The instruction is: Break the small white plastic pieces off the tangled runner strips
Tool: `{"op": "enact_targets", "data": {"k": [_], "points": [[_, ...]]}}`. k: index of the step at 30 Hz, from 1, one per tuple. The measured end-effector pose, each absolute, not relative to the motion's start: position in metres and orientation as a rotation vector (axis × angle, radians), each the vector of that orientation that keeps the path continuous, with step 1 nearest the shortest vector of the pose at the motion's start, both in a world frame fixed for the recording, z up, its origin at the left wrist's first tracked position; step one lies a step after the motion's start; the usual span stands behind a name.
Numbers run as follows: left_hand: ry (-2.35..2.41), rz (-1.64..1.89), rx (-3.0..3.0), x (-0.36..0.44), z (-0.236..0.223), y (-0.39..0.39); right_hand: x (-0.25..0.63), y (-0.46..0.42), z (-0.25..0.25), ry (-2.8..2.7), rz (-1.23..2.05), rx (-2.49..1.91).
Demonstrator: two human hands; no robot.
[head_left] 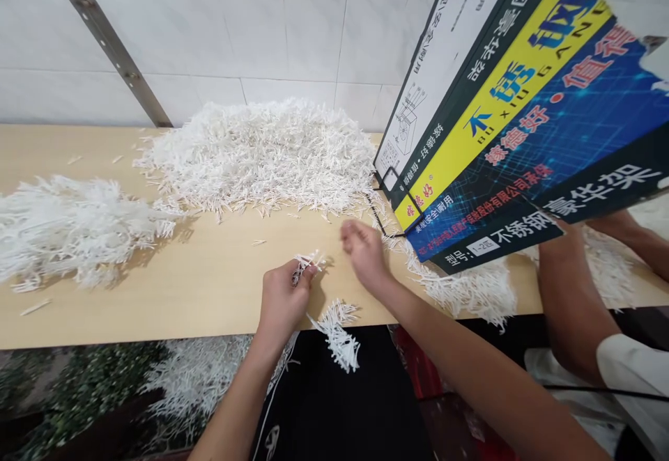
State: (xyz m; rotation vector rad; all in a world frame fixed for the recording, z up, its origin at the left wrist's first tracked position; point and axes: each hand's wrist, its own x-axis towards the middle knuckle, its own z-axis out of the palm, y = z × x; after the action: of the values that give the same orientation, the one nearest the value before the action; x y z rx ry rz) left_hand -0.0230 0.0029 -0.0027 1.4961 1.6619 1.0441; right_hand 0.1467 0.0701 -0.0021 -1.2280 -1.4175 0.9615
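Note:
My left hand [287, 290] is closed, its thumb and fingers pinching a small bunch of white plastic sprigs [312, 260] just above the board. To its right, my right hand [364, 248] has its fingers curled together, slightly blurred; anything in them is too small or hidden to make out. Below my hands, a tuft of white sprigs [339, 336] hangs over the board's front edge. A large heap of loose white sprigs [272, 154] lies behind my hands against the wall, and a second pile of sprigs [78, 228] is at the left.
A printed cardboard sheet [523, 120] leans upright at the right, partly hiding another person's arm [575, 294]. More sprigs [475, 287] lie under it. A metal bracket [120, 60] is fixed to the tiled wall. Under the wooden board [224, 287], white strands [198, 377] and green foliage [88, 391] show.

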Motion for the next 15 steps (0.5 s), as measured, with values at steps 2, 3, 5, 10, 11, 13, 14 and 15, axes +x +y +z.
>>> {"op": "enact_targets", "data": {"k": [2, 3, 5, 10, 11, 13, 14, 15], "points": [[1.67, 1.052, 1.46, -0.024, -0.005, 0.002, 0.146, 0.074, -0.004, -1.316, 0.901, -1.244], [1.661, 1.071, 1.421, -0.025, -0.006, 0.001, 0.145, 0.074, -0.004, -1.375, 0.881, -1.231], [1.633, 1.126, 1.32, -0.025, -0.007, -0.001, 0.142, 0.072, 0.0, -1.61, 0.831, -1.171], [1.544, 1.199, 1.189, -0.022, -0.002, 0.001, 0.137, 0.063, 0.01, -2.024, 0.856, -1.02], [1.515, 1.2, 1.175, -0.021, 0.0, 0.001, 0.137, 0.062, 0.011, -2.062, 0.909, -1.011], [1.468, 1.177, 1.168, -0.021, 0.004, 0.002, 0.136, 0.061, 0.012, -2.033, 0.982, -1.032], [1.459, 1.155, 1.191, -0.022, 0.004, 0.003, 0.136, 0.06, 0.013, -1.979, 0.992, -1.051], [1.461, 1.13, 1.234, -0.022, 0.005, 0.003, 0.136, 0.059, 0.013, -1.917, 0.985, -1.069]]}}
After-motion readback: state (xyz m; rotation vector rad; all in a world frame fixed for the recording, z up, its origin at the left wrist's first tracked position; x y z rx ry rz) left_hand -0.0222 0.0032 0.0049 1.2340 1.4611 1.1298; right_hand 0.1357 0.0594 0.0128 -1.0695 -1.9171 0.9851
